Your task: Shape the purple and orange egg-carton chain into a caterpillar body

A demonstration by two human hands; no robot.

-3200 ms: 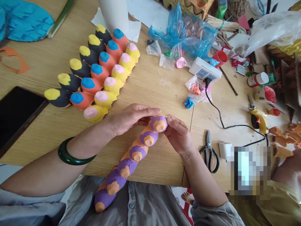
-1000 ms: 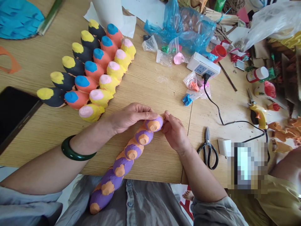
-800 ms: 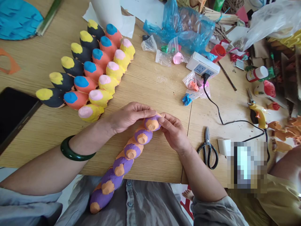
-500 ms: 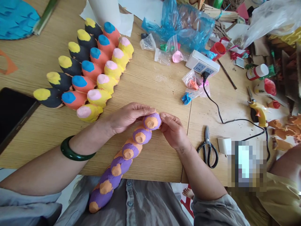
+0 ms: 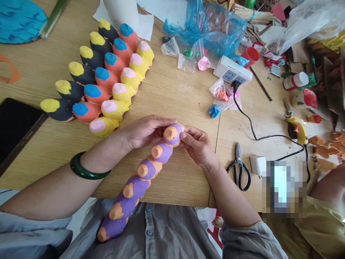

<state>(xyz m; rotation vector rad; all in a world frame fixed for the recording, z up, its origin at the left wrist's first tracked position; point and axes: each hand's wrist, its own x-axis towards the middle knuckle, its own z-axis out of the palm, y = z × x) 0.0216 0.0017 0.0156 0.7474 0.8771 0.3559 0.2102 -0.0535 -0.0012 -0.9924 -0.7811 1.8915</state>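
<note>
The egg-carton caterpillar (image 5: 147,169), painted purple and orange, is held up by its top end, just above the desk (image 5: 172,86). The left hand (image 5: 147,132) and right hand (image 5: 198,145) clamp the top cup (image 5: 172,133) from opposite sides, so neither hand is clearly nearer. From this grip, the long axis runs diagonally down and left in the view, between the forearms and past the desk edge. The free end points toward the shirt (image 5: 161,230) at the person's front.
</note>
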